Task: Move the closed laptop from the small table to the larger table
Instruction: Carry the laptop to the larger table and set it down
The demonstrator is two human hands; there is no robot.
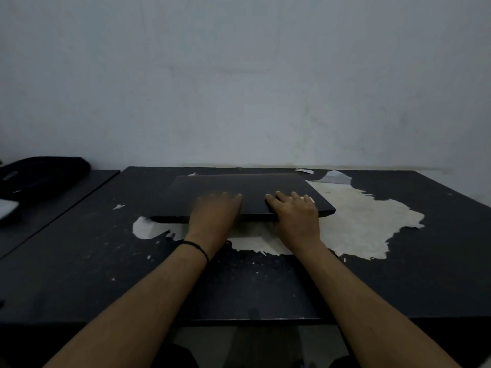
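A closed black laptop (pixel 239 187) lies flat on a wide dark table (pixel 79 261) whose top is peeling in pale patches. My left hand (pixel 215 211) rests palm down on the lid near its front edge and looks blurred. My right hand (pixel 295 211) lies on the lid to the right, its thumb hooked at the front edge. Whether the thumbs reach under the laptop is hidden. A second dark table (pixel 66 187) adjoins at the left.
A black bag (pixel 42 173) and a pale object (pixel 8 208) sit on the left table. A grey wall (pixel 239 88) runs directly behind both tables. Torn white scraps (pixel 337 176) lie at the back right of the wide table.
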